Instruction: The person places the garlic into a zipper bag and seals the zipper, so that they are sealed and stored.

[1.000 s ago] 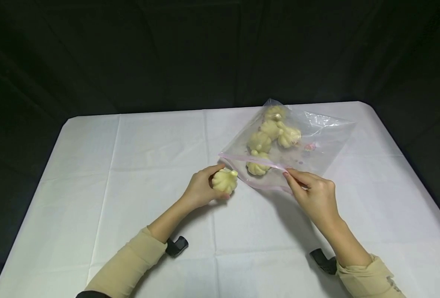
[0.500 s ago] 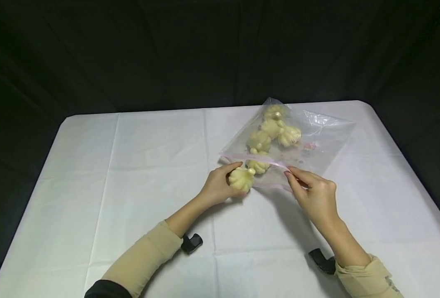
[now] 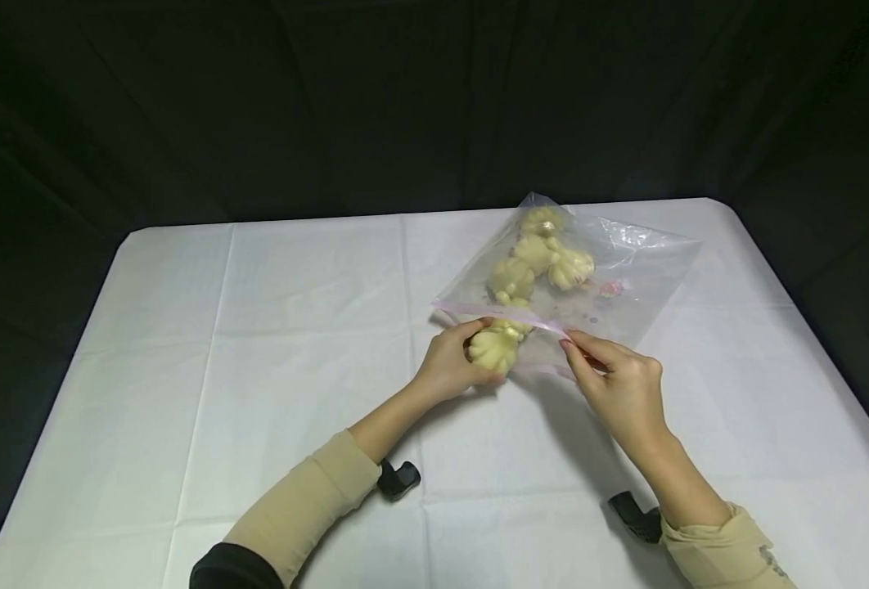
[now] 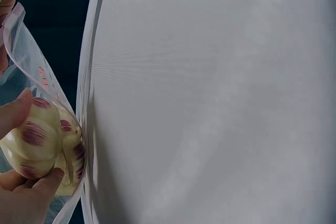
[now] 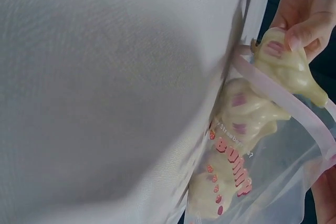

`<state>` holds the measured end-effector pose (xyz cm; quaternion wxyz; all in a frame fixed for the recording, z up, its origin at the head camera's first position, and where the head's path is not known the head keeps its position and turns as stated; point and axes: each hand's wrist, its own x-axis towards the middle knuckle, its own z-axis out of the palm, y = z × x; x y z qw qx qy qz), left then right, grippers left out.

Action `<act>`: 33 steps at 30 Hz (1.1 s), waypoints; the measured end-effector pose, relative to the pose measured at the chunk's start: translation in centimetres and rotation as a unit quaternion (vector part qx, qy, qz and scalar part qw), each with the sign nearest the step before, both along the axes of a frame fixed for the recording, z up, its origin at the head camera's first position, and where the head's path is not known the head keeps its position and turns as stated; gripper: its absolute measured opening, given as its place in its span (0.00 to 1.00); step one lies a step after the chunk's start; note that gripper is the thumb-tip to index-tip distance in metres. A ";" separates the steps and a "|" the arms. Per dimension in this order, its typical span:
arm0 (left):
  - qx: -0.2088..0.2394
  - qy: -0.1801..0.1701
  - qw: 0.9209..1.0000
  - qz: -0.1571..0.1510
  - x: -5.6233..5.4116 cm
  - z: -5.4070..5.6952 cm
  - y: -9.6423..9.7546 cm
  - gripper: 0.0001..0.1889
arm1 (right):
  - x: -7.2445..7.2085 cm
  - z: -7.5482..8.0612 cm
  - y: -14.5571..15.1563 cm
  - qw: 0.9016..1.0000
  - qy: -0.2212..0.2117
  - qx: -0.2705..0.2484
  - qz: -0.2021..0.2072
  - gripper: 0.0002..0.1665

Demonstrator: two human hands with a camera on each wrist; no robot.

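My left hand (image 3: 451,360) grips a pale garlic bulb (image 3: 492,353) at the mouth of a clear zip bag (image 3: 637,254). In the left wrist view this garlic bulb (image 4: 32,142) has purple streaks and sits between thumb and fingers, against another bulb (image 4: 72,153) just inside the bag. My right hand (image 3: 622,388) pinches the bag's pink upper lip and holds the mouth apart. Several more garlic bulbs (image 3: 511,278) lie inside, seen through the plastic. From the right wrist, the held bulb (image 5: 283,59) shows behind the pink zip strip (image 5: 286,100).
A white cloth covers the table (image 3: 309,286), with fold lines across it. Dark curtains (image 3: 331,106) hang behind the far edge. A black wrist camera (image 3: 399,481) sits below the left wrist, another camera (image 3: 637,517) below the right.
My left hand has carried the garlic bulb rightward, from beside the bag to its mouth, where it now overlaps the bulb lying there. The right hand and the bag have stayed nearly still.
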<state>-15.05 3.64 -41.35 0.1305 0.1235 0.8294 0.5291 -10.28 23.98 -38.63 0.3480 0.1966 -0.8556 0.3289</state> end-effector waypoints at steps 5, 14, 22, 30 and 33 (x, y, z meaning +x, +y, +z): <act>-0.002 0.009 1.000 0.005 -0.2 0.0 0.5 0.39 | 0.0 0.0 0.0 1.000 -0.002 -0.003 0.001 0.11; -0.010 0.040 0.999 0.018 -0.5 -0.3 1.3 0.35 | 0.1 -0.1 -0.1 1.000 -0.007 -0.002 0.000 0.11; -0.029 0.032 0.998 0.038 -0.8 -0.3 1.9 0.34 | 0.3 -0.1 -0.1 1.000 -0.011 -0.003 0.005 0.10; -0.036 0.041 0.998 0.042 -1.0 -0.4 2.3 0.31 | 0.4 -0.1 -0.2 1.000 -0.013 -0.004 0.003 0.10; -0.036 0.044 0.997 0.042 -1.0 -0.5 2.4 0.30 | 0.4 -0.1 -0.2 1.000 -0.012 -0.003 0.003 0.10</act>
